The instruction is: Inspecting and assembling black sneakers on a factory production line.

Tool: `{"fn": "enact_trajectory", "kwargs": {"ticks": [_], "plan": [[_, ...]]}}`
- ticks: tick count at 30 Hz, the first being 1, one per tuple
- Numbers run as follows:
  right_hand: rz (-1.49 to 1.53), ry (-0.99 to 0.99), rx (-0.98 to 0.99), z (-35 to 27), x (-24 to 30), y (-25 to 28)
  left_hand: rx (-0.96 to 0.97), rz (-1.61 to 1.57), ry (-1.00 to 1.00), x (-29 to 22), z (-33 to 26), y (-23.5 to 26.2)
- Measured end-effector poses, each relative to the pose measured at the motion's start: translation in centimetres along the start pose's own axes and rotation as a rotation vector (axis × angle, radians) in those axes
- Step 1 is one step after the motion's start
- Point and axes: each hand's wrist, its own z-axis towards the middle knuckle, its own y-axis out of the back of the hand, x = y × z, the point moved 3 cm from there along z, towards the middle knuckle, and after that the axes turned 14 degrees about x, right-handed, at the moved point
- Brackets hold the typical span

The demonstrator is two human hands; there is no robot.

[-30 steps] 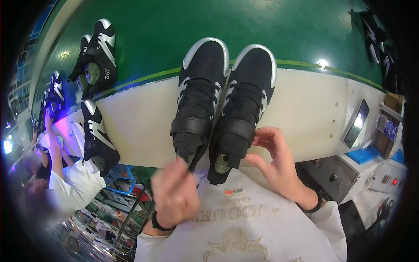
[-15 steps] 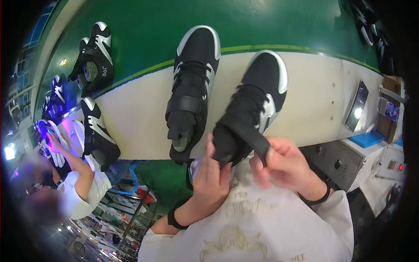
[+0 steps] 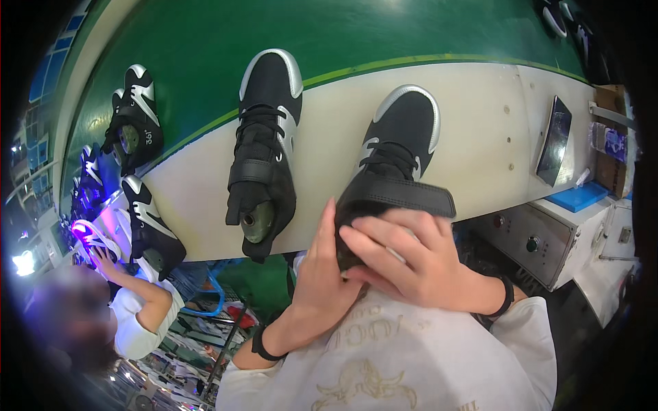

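Two black high-top shoes with silver trim lie on the cream table edge, toes pointing away from me. I hold the right shoe at its ankle end, close to my chest. My left hand presses flat against its left side. My right hand wraps over the heel opening, just below the wide ankle strap. The left shoe lies free beside it, with a grey-green last showing in its opening.
A green conveyor belt runs behind the cream edge, carrying another pair of black shoes at the left. A further shoe lies by a co-worker's hand at lower left. A small screen and a grey control box stand at right.
The right shoe has been pulled closer to me and apart from the left one. My hands went from handling its strap to covering its heel end.
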Motion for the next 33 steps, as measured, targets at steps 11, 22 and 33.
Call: {"fn": "enact_trajectory", "kwargs": {"ticks": [11,22,33], "plan": [[0.308,0.265,-0.094,1.7,-2.9,-2.5,-0.039,0.056,0.036,0.9,1.6,-0.8],[0.601,-0.002,-0.102,0.0,-0.8,-3.1,-0.116,0.19,-0.037,1.1,1.8,-1.3],[0.515,0.243,0.008,-0.8,-1.4,-0.8,-0.144,0.109,-0.106,-0.1,2.0,-1.1]]}}
